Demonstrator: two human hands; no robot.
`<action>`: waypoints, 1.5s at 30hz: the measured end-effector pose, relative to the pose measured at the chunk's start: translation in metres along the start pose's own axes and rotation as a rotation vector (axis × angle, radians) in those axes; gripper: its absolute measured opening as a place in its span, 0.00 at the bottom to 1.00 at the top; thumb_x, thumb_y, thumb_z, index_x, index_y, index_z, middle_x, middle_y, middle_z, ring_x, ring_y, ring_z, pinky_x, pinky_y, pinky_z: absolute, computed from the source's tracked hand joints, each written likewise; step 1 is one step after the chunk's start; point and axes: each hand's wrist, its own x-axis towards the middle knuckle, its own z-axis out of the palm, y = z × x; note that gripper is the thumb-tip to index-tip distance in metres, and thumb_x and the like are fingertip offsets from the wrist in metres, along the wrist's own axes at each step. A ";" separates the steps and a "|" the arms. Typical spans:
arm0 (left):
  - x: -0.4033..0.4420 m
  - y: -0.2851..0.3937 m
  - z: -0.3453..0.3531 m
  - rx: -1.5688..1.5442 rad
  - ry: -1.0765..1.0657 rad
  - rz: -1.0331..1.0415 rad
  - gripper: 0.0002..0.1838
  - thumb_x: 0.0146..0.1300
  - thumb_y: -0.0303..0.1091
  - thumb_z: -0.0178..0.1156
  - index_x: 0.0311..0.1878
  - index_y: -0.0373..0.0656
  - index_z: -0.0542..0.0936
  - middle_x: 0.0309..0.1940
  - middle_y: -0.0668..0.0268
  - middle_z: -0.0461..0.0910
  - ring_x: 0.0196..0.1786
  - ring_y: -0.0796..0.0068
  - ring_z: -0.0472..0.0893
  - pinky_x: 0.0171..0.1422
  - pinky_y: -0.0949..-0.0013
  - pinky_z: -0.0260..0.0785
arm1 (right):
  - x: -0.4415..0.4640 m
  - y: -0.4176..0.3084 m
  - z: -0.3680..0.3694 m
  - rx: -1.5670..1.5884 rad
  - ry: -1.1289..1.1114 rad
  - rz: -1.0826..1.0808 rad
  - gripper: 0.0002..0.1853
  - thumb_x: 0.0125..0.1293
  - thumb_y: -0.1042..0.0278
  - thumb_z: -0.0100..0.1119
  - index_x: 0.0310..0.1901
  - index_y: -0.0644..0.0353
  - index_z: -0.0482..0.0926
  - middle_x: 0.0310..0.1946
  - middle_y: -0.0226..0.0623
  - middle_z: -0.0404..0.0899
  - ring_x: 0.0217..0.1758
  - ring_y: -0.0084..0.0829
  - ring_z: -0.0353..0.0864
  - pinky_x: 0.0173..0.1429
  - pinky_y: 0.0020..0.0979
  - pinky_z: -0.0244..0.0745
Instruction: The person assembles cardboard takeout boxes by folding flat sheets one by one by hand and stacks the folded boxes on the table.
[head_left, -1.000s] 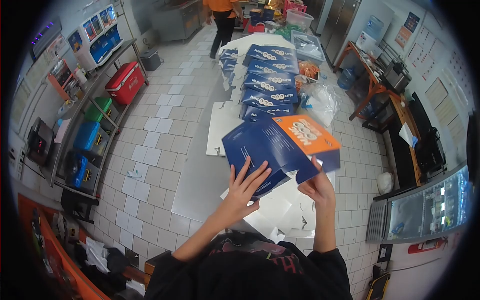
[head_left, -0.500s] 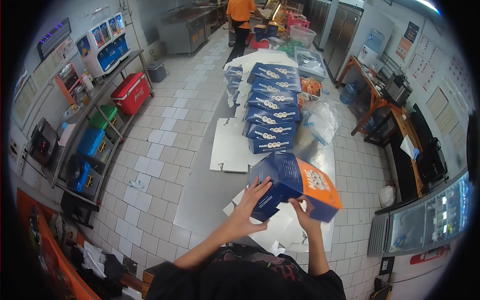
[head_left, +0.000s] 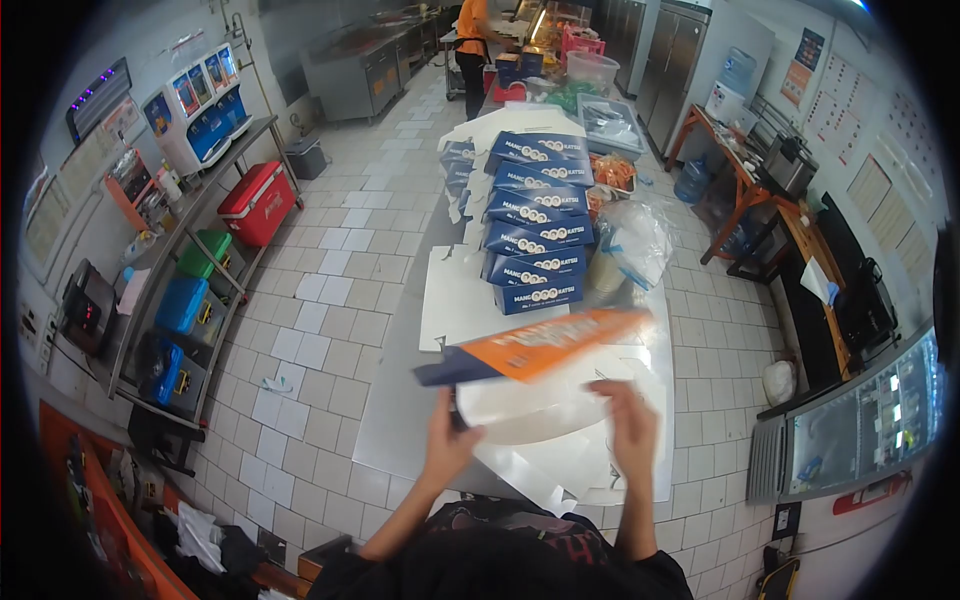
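Carton has turned since the earlier frame: orange panel now lies across the view, pale inside facing the wearer, and the hands are farther apart. Metal table runs away from the wearer, biggest thing in the work area. Row of navy printed boxes goes up its middle, overlapping, print toward the wearer. White cardboard sheets lie flat at the near end, under the carton and hands; another white sheet sits left of the row. Clear plastic bag is right of the boxes.

Carton is tilted over the near end of the table, just this side of the nearest box. Long axis slants from navy end at near left to orange end at far right, more crosswise than lengthwise. Edges blurred.

Left hand is at the near-left part of the carton, thumb out to the side; fingertips partly hidden, grip width can't be told. Right hand is by the pale near-right side, fingers bent, blurred; grip and contact can't be told.
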 end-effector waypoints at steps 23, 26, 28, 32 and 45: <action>0.008 0.002 -0.054 0.164 -0.302 -0.074 0.48 0.49 0.34 0.65 0.70 0.41 0.47 0.71 0.57 0.41 0.72 0.61 0.46 0.72 0.61 0.42 | -0.020 0.063 0.026 0.372 -0.476 0.572 0.46 0.51 0.52 0.67 0.61 0.73 0.52 0.50 0.51 0.71 0.53 0.35 0.72 0.53 0.33 0.69; 0.006 0.020 -0.019 0.898 0.111 0.246 0.34 0.52 0.25 0.61 0.63 0.36 0.61 0.63 0.55 0.58 0.65 0.65 0.61 0.66 0.61 0.55 | -0.016 0.060 0.032 0.009 -0.330 0.355 0.41 0.49 0.52 0.69 0.55 0.71 0.57 0.37 0.51 0.77 0.41 0.36 0.79 0.43 0.34 0.73; 0.004 0.019 0.002 0.727 -0.025 0.235 0.28 0.53 0.27 0.61 0.58 0.35 0.65 0.56 0.56 0.65 0.57 0.69 0.67 0.59 0.65 0.61 | -0.004 0.015 0.032 -0.008 -0.339 0.442 0.39 0.49 0.53 0.69 0.53 0.70 0.58 0.34 0.53 0.78 0.38 0.40 0.81 0.41 0.35 0.73; -0.007 -0.005 0.038 0.307 -0.215 -0.165 0.20 0.61 0.37 0.60 0.51 0.34 0.71 0.33 0.65 0.76 0.32 0.82 0.76 0.34 0.80 0.68 | -0.020 0.006 0.061 -0.123 -0.281 0.194 0.33 0.48 0.59 0.69 0.48 0.65 0.59 0.26 0.54 0.76 0.30 0.52 0.79 0.32 0.40 0.74; 0.015 0.007 0.029 -0.059 0.114 -0.252 0.18 0.63 0.37 0.58 0.51 0.38 0.71 0.39 0.67 0.76 0.40 0.84 0.75 0.40 0.78 0.70 | -0.001 -0.019 0.042 -0.064 -0.393 -0.142 0.52 0.44 0.55 0.73 0.65 0.64 0.49 0.58 0.56 0.61 0.63 0.53 0.61 0.63 0.38 0.62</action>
